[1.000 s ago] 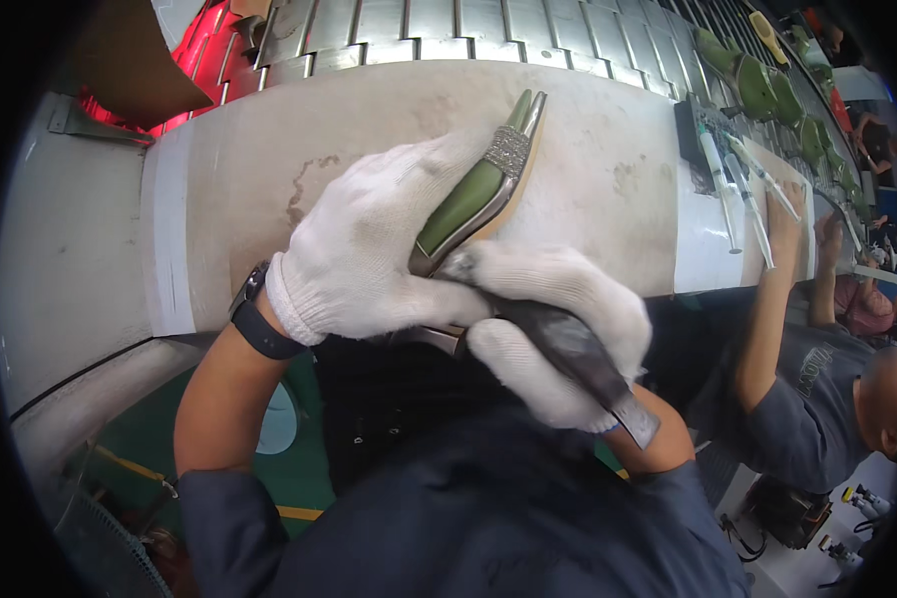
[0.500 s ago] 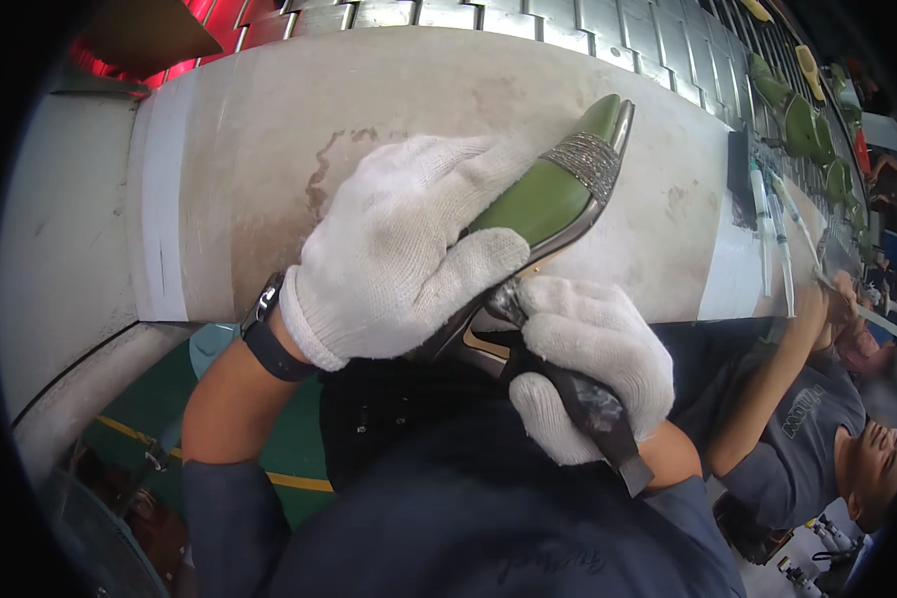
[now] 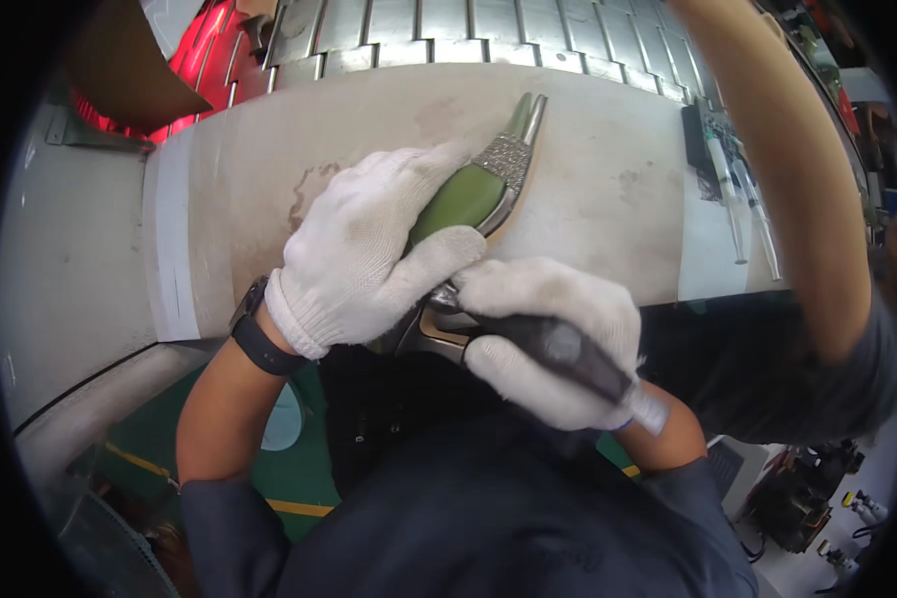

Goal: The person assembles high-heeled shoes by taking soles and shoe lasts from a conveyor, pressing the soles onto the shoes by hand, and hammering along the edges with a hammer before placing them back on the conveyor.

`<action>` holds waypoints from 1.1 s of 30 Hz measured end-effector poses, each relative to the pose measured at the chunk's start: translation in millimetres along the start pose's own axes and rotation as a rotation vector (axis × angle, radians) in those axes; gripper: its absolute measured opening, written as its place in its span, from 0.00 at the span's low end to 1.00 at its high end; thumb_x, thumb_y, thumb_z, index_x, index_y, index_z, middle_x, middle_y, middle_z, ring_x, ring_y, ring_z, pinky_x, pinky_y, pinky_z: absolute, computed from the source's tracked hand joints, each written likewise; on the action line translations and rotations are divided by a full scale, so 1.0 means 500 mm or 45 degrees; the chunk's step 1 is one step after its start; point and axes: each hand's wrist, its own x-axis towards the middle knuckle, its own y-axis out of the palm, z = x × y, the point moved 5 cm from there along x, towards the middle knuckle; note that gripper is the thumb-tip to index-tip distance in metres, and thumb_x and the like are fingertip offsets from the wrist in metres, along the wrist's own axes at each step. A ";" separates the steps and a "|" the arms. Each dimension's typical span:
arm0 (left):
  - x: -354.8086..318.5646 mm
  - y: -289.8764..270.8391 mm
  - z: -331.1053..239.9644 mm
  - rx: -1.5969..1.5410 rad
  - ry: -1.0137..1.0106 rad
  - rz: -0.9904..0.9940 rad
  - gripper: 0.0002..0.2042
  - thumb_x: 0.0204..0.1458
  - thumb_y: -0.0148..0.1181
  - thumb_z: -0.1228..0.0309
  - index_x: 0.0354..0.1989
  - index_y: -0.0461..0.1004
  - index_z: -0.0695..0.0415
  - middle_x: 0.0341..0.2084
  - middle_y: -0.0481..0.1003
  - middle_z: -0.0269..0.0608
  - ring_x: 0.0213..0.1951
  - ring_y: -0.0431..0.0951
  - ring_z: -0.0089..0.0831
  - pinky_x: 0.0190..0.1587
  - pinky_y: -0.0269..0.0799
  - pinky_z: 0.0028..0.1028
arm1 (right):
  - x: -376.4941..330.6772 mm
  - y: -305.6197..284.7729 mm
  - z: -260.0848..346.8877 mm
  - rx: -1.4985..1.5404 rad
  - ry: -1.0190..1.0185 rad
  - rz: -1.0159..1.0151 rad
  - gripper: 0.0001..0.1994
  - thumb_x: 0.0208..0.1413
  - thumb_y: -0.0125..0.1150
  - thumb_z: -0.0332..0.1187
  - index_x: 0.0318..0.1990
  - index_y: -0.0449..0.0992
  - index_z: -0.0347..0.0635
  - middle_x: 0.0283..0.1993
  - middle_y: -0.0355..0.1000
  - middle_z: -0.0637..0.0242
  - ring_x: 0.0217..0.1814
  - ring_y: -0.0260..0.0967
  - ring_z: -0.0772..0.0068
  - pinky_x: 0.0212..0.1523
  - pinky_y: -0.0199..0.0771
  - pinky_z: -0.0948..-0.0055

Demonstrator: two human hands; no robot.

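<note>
A green pointed-toe shoe (image 3: pixel 463 196) with a glittery silver band near its tip lies over the front edge of a pale worktable (image 3: pixel 608 149). My left hand (image 3: pixel 369 249), in a white knit glove, is wrapped over the shoe's middle and holds it down. My right hand (image 3: pixel 543 334), also gloved, grips a dark-handled tool (image 3: pixel 568 354) whose front end meets the shoe's heel end, by a tan and dark part of the shoe (image 3: pixel 439 334). A black band (image 3: pixel 259 339) sits on my left wrist.
Another person's bare arm (image 3: pixel 797 169) reaches across the right side over the table. Syringe-like tubes (image 3: pixel 738 199) and a dark block lie at the table's right end. A metal slat conveyor (image 3: pixel 488 25) runs behind, with a red object (image 3: pixel 184 80) at back left. Green floor lies below.
The shoe's tip has swung from pointing right to pointing more upward. My right hand has shifted right with the tool. A co-worker's arm has come in over the right side.
</note>
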 end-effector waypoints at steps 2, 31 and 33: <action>0.018 0.002 -0.021 0.082 -0.091 0.092 0.35 0.61 0.66 0.59 0.72 0.68 0.69 0.55 0.79 0.62 0.57 0.79 0.58 0.61 0.74 0.47 | -0.021 -0.027 -0.017 0.255 0.266 -0.048 0.14 0.63 0.70 0.18 0.55 0.81 0.31 0.51 0.85 0.54 0.52 0.84 0.73 0.53 0.85 0.71; 0.020 -0.137 -0.164 -0.190 0.209 -0.539 0.54 0.42 0.84 0.68 0.77 0.57 0.67 0.59 0.76 0.50 0.58 0.80 0.38 0.62 0.78 0.41 | 0.021 -0.163 -0.107 0.188 0.495 -0.613 0.14 0.75 0.59 0.35 0.52 0.80 0.29 0.52 0.83 0.53 0.57 0.83 0.61 0.62 0.80 0.63; 0.024 -0.115 -0.188 -0.204 0.269 -0.513 0.49 0.42 0.82 0.70 0.74 0.60 0.66 0.57 0.76 0.48 0.58 0.79 0.37 0.62 0.77 0.40 | 0.022 -0.154 -0.114 0.323 0.498 -0.512 0.12 0.72 0.65 0.37 0.49 0.82 0.34 0.47 0.84 0.58 0.52 0.82 0.68 0.58 0.82 0.69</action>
